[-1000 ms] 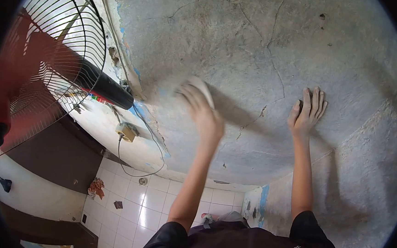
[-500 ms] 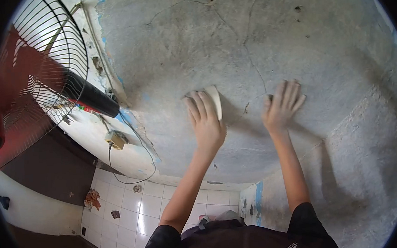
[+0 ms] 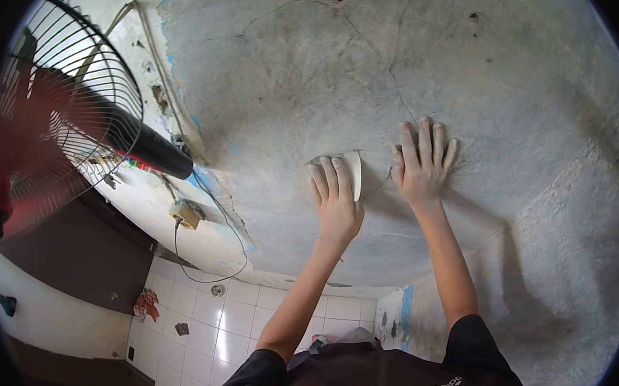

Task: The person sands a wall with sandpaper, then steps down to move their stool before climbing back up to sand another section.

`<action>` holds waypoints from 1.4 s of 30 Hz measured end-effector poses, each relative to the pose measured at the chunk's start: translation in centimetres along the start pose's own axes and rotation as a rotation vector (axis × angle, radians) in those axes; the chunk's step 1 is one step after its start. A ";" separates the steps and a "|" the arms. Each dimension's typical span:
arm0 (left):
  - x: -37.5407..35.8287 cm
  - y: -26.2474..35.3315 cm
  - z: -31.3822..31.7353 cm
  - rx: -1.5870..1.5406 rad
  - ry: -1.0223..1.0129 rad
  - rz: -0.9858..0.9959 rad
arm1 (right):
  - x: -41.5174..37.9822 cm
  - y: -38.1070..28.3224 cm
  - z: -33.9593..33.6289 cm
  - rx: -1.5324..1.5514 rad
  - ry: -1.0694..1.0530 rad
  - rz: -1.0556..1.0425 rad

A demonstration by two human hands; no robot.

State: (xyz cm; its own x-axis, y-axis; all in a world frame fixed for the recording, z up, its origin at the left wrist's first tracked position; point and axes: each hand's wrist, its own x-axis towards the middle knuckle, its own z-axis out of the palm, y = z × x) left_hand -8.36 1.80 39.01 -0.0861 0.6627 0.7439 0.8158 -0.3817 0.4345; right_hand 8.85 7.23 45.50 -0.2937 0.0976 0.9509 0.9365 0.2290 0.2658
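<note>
- left hand [image 3: 338,209] fingers flat over a pale sanding pad [image 3: 352,173], pressing it to the grey wall [image 3: 458,53], not curled round it
- pad sits just left of the wall crack [image 3: 397,86], right hand [image 3: 422,165] just past it, fingers spread open, palm flat on the plaster, holding nothing
- pad looks light, thin, a bit flexible; likely slips under a loose palm, best pinned by its top edge
- vs a second ago: pad is lower and nearer the crack, hands were well apart, now near each other
- fan [image 3: 68,131] far left of the crack
</note>
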 end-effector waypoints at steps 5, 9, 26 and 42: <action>6.3 -1.8 -5.4 0.007 0.175 0.023 | 0.3 -0.1 -0.2 0.017 0.026 0.003; 5.7 -2.2 -4.8 0.021 0.288 0.021 | 0.4 -0.2 -0.3 0.027 0.033 0.023; 1.0 -0.4 -4.2 0.005 0.001 0.040 | 0.3 -0.2 -0.2 0.046 0.069 0.023; 6.7 -0.6 -8.1 0.019 0.053 0.026 | 0.1 -0.5 -0.5 0.025 0.062 0.035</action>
State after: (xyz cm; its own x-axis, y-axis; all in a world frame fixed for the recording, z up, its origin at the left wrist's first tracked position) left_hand -14.07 1.25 47.86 -0.0943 0.6175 0.7809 0.8289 -0.3857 0.4051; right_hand 8.44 6.64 45.56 -0.2476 0.0459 0.9678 0.9407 0.2506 0.2288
